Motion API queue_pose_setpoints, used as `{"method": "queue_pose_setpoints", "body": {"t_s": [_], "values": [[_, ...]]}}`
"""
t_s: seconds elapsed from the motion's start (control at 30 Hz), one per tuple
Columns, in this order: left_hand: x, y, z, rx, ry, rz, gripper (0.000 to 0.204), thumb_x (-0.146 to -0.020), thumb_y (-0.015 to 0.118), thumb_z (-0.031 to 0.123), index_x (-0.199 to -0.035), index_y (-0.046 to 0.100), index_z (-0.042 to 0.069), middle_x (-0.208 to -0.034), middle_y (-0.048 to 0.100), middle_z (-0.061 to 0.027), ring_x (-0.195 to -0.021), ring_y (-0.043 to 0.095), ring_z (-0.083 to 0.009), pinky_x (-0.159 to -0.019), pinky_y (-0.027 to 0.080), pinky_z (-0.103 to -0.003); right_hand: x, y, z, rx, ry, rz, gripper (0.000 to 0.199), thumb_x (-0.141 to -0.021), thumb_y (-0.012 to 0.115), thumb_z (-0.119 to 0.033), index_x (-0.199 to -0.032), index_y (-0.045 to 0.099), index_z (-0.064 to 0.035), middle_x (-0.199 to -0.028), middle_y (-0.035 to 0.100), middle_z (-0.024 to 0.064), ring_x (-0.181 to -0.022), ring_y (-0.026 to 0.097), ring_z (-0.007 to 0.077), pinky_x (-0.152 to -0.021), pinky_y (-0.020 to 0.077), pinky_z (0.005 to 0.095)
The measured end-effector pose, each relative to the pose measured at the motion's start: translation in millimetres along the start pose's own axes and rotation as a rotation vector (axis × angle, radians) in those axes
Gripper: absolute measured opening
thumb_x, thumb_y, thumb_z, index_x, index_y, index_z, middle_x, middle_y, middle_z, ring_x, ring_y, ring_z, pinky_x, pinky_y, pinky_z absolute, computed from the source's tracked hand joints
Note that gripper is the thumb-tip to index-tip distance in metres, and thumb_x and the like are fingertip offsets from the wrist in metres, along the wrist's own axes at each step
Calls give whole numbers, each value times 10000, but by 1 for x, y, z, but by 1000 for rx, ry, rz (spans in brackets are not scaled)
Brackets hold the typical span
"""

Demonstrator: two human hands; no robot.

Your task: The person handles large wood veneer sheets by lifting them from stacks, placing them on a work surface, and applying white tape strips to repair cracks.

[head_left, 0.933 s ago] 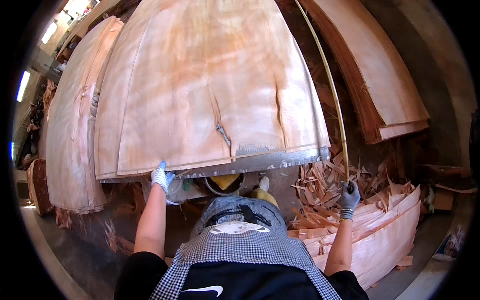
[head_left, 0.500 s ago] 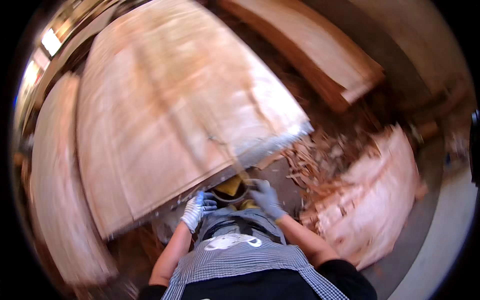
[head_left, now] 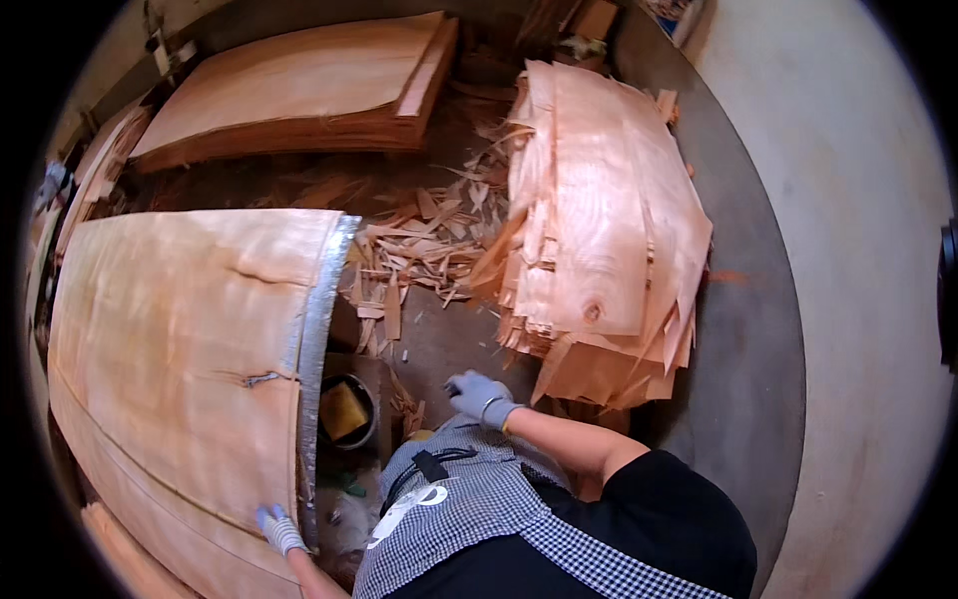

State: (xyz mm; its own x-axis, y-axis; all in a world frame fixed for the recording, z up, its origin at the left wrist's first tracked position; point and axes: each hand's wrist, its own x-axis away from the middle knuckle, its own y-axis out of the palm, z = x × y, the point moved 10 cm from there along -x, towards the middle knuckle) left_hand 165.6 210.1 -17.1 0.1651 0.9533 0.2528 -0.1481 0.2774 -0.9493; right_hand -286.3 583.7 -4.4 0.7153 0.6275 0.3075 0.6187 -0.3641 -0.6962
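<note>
My left hand, in a striped pale glove, rests on the near right corner of a wide wood veneer sheet, fingers stretched onto its surface. The sheet tops a stack whose right edge is silvery grey, and it has a dark split near that edge. My right hand, in a grey glove, hovers in front of my apron, its fingers loosely bent and apart with nothing seen in them. Between my hands, beside the stack's edge, stands a dark bucket with a yellow block inside.
A ragged pile of pinkish veneer sheets stands to the right. Torn veneer scraps litter the floor between the piles. Another veneer stack lies at the far left. A pale wall runs along the right side.
My view has swung to the right. The right hand has drawn away from the bucket, and the left hand has moved from near the bucket onto the veneer sheet's corner.
</note>
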Motion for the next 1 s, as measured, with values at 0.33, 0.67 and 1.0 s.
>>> {"method": "queue_pose_setpoints", "body": {"t_s": [0.33, 0.67, 1.0], "values": [[47, -8, 87, -295, 136, 106, 524, -886, 503, 272, -1315, 411, -14, -1384, 369, -227, -1284, 344, -342, -1080, 270, -391, 87, -256, 335, -132, 732, 869, 295, -733, 607, -219, -981, 641, -64, -919, 661, 172, -878, 638, 325, -773, 497, 394], [167, 64, 267, -127, 673, -58, 554, -783, 593, 174, -1299, 444, 38, -1346, 420, -191, -1253, 362, -371, -1059, 284, -421, 57, -273, 441, -712, 592, 851, 287, -727, 713, -110, -955, 582, 4, -603, 554, 58, -443, 510, 154, -385, 414, 304], [259, 107, 443, 249, 894, -434, 569, -796, 615, 175, -1303, 422, 4, -1260, 492, -231, -1174, 460, -362, -999, 361, -385, 179, -371, 329, -1420, 219, 705, 210, -823, 664, -236, -705, 505, -164, -500, 421, -53, -351, 380, 87, -317, 311, 235]]}}
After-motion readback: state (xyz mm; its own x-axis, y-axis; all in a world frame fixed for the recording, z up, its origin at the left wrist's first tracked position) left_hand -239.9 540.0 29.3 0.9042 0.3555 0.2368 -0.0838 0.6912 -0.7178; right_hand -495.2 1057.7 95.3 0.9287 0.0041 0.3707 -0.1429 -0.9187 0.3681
